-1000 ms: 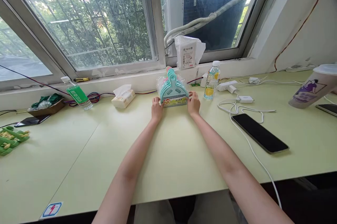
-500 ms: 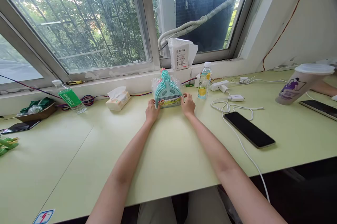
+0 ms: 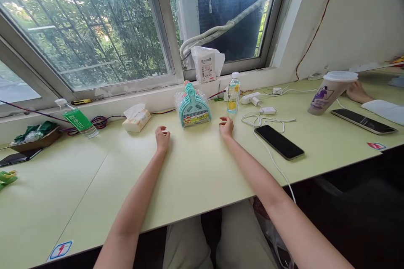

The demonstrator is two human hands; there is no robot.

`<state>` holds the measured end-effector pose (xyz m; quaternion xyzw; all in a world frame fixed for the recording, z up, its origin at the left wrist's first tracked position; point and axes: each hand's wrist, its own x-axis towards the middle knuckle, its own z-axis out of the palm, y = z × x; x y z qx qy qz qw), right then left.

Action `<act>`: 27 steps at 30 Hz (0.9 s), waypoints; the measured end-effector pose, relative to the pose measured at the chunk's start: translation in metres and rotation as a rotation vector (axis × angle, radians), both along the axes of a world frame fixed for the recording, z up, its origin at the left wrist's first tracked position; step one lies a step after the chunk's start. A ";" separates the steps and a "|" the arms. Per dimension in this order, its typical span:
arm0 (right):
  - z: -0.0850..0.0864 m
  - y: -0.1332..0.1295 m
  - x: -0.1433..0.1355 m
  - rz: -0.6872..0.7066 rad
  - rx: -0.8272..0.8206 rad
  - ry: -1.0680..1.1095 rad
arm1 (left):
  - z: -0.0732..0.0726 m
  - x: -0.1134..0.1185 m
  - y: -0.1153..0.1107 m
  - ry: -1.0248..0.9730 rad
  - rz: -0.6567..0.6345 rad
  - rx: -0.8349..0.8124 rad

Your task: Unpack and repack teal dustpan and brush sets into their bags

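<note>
A stack of teal plastic dustpan-and-brush-like items (image 3: 193, 107) in clear wrap stands upright on the pale green table (image 3: 189, 168), near the window sill. My left hand (image 3: 162, 137) rests on the table to the left of the stack, apart from it, fingers loosely curled with nothing in them. To the right of the stack, also not touching it, my right hand (image 3: 226, 127) lies with its fingers bent and apart, holding nothing. Just behind my right hand stands a clear bottle with lemon pictures (image 3: 233, 94).
A tissue pack (image 3: 136, 118) and a green-labelled bottle (image 3: 78, 119) are at left. White cables (image 3: 268, 122), a black phone (image 3: 279, 142) and a tilted cup (image 3: 330, 94) lie right. Another person's hand (image 3: 359, 92) shows behind the cup.
Both my hands have let go of the teal stack; the left has moved away to the left and the right slightly off its side. The camera view has turned a little right.
</note>
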<state>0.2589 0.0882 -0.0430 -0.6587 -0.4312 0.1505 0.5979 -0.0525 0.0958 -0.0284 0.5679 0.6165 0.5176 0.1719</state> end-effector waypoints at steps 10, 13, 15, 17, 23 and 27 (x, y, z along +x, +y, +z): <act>-0.008 -0.005 -0.006 0.130 -0.037 -0.037 | -0.003 -0.024 -0.010 -0.276 -0.029 -0.104; -0.008 -0.005 -0.008 0.144 -0.047 -0.093 | -0.003 -0.023 -0.011 -0.234 -0.082 -0.118; -0.007 -0.006 -0.009 0.158 -0.063 -0.129 | -0.001 -0.022 -0.013 -0.231 -0.125 -0.138; -0.006 -0.006 -0.011 0.169 -0.082 -0.146 | 0.002 -0.020 -0.016 -0.231 -0.172 -0.145; -0.004 -0.007 -0.015 0.179 -0.082 -0.175 | 0.008 -0.015 -0.019 -0.261 -0.221 -0.127; -0.004 -0.007 -0.017 0.180 -0.081 -0.199 | 0.011 -0.008 -0.025 -0.199 -0.248 -0.095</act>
